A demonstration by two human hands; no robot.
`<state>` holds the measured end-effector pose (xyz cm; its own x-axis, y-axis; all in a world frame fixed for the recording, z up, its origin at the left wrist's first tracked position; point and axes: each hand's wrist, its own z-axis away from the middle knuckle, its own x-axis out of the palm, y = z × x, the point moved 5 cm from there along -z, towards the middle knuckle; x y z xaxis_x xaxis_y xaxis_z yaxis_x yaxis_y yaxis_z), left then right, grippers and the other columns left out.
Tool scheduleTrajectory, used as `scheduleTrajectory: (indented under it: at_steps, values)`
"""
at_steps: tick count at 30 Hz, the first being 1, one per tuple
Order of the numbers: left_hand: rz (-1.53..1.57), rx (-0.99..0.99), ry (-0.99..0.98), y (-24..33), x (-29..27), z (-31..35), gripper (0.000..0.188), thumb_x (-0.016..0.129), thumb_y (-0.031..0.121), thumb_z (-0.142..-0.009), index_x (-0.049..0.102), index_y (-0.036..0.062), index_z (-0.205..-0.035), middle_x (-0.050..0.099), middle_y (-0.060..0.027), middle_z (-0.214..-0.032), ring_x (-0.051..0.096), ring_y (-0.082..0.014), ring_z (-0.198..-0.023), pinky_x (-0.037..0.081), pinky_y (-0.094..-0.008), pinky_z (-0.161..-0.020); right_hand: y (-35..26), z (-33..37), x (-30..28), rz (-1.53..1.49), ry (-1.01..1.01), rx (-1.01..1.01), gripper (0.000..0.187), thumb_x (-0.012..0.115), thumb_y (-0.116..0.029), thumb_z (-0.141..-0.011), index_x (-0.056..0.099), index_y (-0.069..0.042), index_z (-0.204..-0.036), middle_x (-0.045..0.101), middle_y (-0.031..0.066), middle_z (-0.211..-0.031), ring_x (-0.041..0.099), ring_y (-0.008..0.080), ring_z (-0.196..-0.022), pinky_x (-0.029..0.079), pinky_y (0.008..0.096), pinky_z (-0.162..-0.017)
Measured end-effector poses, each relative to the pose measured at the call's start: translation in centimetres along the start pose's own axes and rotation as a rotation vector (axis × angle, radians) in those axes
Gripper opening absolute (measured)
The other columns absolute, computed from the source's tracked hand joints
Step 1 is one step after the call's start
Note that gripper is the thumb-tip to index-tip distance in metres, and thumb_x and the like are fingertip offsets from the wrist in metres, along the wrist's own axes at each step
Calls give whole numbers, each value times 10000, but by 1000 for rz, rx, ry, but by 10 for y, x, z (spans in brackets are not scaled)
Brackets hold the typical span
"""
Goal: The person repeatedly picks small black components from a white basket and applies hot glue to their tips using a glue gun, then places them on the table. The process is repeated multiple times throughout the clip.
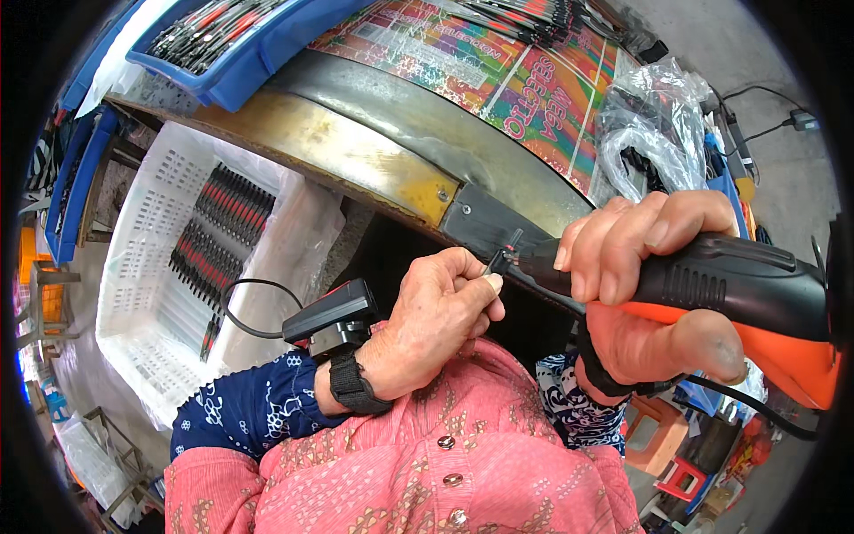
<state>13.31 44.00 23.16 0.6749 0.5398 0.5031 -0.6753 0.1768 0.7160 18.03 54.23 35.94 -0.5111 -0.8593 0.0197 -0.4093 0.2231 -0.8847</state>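
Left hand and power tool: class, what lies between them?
In the head view, a small dark part lies between them, pinched in the left hand at the power tool's tip.

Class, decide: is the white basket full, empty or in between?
In between: the white basket holds rows of black-and-red pieces, with bare white showing around them.

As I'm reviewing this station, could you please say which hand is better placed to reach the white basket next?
Probably the left hand: it is nearer the white basket, though it pinches a small part. The right hand is farther away and wrapped around the power tool.
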Motion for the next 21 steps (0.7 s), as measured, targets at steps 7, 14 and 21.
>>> scheduleTrajectory:
  at_steps: [7, 14, 21]
  values:
    - [13, 4, -7, -1, -1, -1, 109, 551, 133, -893, 502, 42, -860, 587, -31, -708, 442, -49, -504, 341, -188, -427, 0, -2, 1, 15, 6, 13, 690, 580, -697, -704, 401, -60, -901, 462, 16, -591, 470, 135, -469, 437, 301, -520]
    - [-14, 13, 14, 0, 0, 0, 116, 549, 132, -894, 502, 31, -864, 571, -26, -695, 445, -49, -510, 344, -195, -426, 2, -5, 5, 66, 26, 67, 696, 576, -704, -702, 398, -59, -893, 459, 15, -588, 466, 132, -464, 436, 299, -515]
    - [-1, 35, 87, 3, 1, 1, 136, 541, 97, -881, 509, -15, -811, 562, -48, -631, 474, -69, -493, 367, -211, -414, 5, -10, 13, 175, 64, 104, 692, 583, -697, -707, 396, -56, -885, 451, 14, -582, 457, 126, -457, 432, 292, -506]
